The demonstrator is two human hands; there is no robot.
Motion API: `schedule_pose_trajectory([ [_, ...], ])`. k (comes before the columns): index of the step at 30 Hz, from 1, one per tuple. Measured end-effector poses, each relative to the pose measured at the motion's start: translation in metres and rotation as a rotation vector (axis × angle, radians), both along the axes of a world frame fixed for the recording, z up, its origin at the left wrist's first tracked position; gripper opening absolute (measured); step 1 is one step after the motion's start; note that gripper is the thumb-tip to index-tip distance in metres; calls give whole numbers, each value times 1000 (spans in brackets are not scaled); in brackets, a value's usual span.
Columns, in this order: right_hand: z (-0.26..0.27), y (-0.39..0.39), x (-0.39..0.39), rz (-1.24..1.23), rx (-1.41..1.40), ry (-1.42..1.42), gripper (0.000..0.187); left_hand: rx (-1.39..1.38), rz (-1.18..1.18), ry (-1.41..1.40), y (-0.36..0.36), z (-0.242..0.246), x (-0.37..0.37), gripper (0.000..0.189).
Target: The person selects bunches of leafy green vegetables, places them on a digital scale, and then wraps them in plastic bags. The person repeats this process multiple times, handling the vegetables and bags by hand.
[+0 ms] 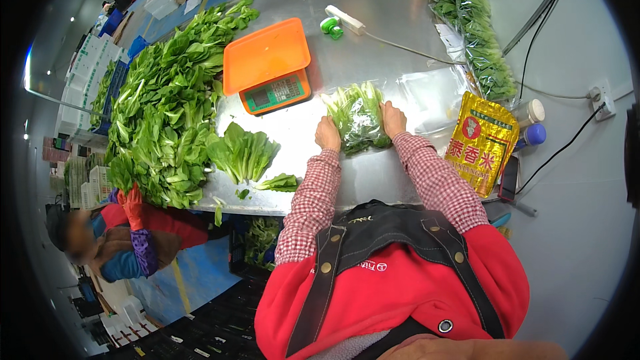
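Note:
A clear plastic bag of leafy greens lies on the steel table, its pale stems pointing away from me and its leaves towards me. My left hand grips the bag's left side. On the opposite edge, my right hand has its fingers closed on the plastic. Flat clear bags lie just beyond my right hand. To the left, a loose bunch of greens rests on the metal beside a few single leaves. The orange weighing scale stands further back, its tray bare.
A large heap of greens covers the table's left side, where a co-worker's gloved hand touches it. Filled bags line the right wall. Nearer are a gold rice bag, jars and a power strip with its cord.

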State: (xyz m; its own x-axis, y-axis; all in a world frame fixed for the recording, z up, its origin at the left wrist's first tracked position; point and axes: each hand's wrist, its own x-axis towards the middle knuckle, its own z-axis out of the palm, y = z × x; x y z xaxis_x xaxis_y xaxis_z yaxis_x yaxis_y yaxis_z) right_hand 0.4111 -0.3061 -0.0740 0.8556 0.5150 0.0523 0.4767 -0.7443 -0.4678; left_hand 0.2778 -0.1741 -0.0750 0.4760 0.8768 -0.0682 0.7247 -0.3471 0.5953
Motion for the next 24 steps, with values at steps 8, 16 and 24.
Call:
schedule_pose_trajectory([
  [8,38,-8,1,-21,425,11,29,86,18,-70,4,-18,2,25],
  [16,26,34,-32,61,292,188,86,-915,271,-838,19,9,9,37],
  [24,60,-34,-6,-56,856,1555,78,-262,-503,-443,-28,96,21,55],
])
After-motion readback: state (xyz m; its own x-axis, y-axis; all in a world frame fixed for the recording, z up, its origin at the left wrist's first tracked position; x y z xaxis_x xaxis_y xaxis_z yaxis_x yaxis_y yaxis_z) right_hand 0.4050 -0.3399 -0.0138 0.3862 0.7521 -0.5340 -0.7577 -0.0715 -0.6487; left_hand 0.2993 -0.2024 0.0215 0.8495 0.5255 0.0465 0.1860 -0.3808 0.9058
